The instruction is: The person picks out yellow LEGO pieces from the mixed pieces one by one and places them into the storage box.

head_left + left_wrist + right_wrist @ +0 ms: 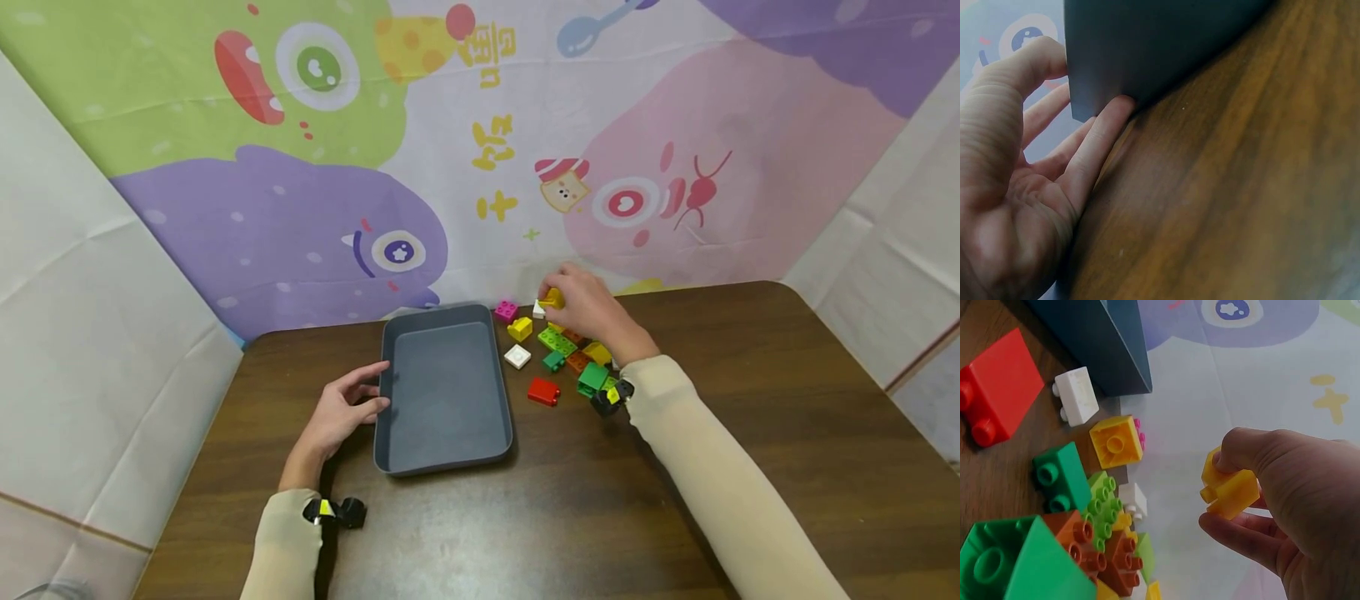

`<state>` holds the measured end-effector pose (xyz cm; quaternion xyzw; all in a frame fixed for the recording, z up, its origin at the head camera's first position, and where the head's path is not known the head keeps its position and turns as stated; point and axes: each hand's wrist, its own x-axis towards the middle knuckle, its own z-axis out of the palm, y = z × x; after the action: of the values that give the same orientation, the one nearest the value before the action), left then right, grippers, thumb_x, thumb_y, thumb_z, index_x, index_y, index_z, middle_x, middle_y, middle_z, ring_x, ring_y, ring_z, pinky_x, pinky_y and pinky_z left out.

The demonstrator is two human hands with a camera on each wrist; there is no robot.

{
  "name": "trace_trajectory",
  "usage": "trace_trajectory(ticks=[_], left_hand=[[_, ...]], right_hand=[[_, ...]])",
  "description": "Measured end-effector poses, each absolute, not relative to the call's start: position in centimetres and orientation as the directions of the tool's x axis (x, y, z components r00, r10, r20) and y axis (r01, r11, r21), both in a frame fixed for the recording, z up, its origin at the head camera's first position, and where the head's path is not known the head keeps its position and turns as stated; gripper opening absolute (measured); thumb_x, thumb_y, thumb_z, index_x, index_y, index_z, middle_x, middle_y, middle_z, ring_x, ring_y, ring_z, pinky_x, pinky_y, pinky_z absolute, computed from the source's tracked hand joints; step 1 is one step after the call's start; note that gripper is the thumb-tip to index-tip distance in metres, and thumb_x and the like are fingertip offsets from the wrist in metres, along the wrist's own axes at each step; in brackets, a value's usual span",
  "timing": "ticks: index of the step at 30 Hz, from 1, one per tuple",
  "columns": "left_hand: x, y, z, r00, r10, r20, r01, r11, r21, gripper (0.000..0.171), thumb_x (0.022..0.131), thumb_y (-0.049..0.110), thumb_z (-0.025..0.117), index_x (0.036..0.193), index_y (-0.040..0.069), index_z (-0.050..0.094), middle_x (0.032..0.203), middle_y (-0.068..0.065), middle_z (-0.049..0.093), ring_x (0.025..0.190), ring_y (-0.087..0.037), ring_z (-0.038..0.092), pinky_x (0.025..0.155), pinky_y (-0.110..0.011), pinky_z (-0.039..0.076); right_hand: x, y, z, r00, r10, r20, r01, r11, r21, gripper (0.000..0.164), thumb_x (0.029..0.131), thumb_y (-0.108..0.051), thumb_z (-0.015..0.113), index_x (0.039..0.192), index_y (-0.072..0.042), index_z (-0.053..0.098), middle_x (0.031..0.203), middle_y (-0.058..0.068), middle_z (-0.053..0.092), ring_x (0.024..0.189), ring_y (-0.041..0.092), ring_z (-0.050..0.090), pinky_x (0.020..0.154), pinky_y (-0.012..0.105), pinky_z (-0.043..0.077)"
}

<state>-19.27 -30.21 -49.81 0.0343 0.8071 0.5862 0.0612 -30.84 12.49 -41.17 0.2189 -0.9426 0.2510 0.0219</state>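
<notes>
My right hand (588, 310) pinches a yellow toy brick (1238, 492) between thumb and fingers, raised above the far side of a brick pile. Two of the held brick's sides and a small stud show in the right wrist view. My left hand (337, 414) rests against the outer left wall of a dark grey tray (442, 463). Its fingertips (1119, 103) touch that wall low down by the table, in the left wrist view. Loose toy bricks lie right of the tray: a red brick (543, 391), a white brick (517, 357) and a magenta brick (506, 311).
Several more bricks lie close together under and beside my right wrist, among them a large green brick (592, 379) and a lime brick (557, 340). A loose yellow brick (520, 328) sits nearer the tray. Behind the wooden table (465, 533) hangs a cartoon-printed cloth (495, 250).
</notes>
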Motion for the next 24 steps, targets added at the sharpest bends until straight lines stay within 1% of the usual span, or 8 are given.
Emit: trace_trajectory(ticks=[6, 9, 15, 24], left_hand=[[-19.3, -30.3, -49.9, -0.99, 0.131, -0.052, -0.01, 0.308, 0.951, 0.065, 0.103, -0.001, 0.076, 0.165, 0.002, 0.055, 0.129, -0.014, 0.068, 0.108, 0.0, 0.064, 0.081, -0.025, 0.064], [-19.3, -30.3, -49.9, -0.99, 0.132, -0.049, -0.006, 0.307, 0.952, 0.065, 0.103, -0.001, 0.075, 0.165, 0.001, 0.054, 0.13, -0.014, 0.069, 0.108, 0.0, 0.064, 0.081, -0.025, 0.064], [-19.2, -30.3, -50.0, -0.989, 0.137, -0.048, -0.003, 0.311, 0.95, 0.065, 0.104, -0.001, 0.075, 0.165, 0.001, 0.054, 0.133, -0.016, 0.069, 0.108, 0.0, 0.064, 0.081, -0.025, 0.065], [-19.3, -30.3, -50.0, -0.99, 0.137, -0.046, -0.001, 0.309, 0.951, 0.064, 0.103, -0.001, 0.074, 0.165, 0.002, 0.055, 0.135, -0.022, 0.069, 0.107, 0.001, 0.066, 0.082, -0.025, 0.065]], right_hand=[[-30.8, 11.7, -40.7, -0.895, -0.416, 0.162, -0.441, 0.769, -0.463, 0.02, 0.102, -0.014, 0.077, 0.12, -0.006, 0.078, 0.124, 0.018, 0.067, 0.115, 0.039, 0.061, 0.108, 0.059, 0.055], [-30.8, 11.3, -40.5, -0.892, -0.422, 0.163, -0.448, 0.77, -0.454, 0.021, 0.101, -0.012, 0.076, 0.121, -0.006, 0.078, 0.124, 0.018, 0.067, 0.115, 0.038, 0.061, 0.108, 0.059, 0.054], [-30.8, 10.5, -40.2, -0.89, -0.433, 0.144, -0.449, 0.775, -0.445, 0.021, 0.102, -0.012, 0.075, 0.123, -0.006, 0.077, 0.127, 0.017, 0.066, 0.111, 0.036, 0.06, 0.101, 0.052, 0.057], [-31.1, 9.5, -39.9, -0.879, -0.453, 0.152, -0.47, 0.761, -0.447, 0.022, 0.101, -0.011, 0.075, 0.123, -0.006, 0.077, 0.128, 0.017, 0.066, 0.111, 0.036, 0.061, 0.099, 0.05, 0.058]])
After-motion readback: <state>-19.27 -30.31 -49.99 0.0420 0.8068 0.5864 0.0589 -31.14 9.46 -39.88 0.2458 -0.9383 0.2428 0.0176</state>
